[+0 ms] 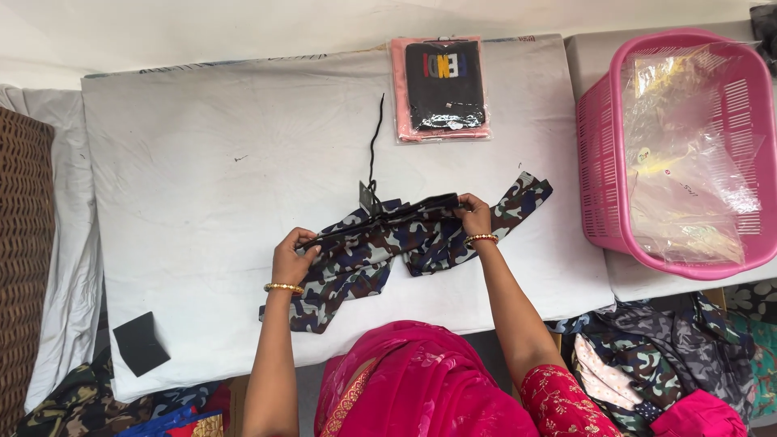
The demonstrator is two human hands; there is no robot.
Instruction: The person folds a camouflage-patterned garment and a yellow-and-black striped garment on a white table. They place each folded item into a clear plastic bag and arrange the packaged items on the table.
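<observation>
While lying flat, camouflage garment (380, 251) meets both hands.

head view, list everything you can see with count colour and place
camouflage garment: one, blue, grey and black, middle of the table, held at both ends
black card: one, long, lying along the garment's top edge
black cord: one, running up from the garment
packed garment: one, black on pink, far edge of the table
black square piece: one, near left corner
table cover: one, white
basket: one, pink, right, holding clear plastic bags
camouflage clothes: a pile, lower right
left hand: gripping the garment's left end
right hand: gripping its right end
</observation>
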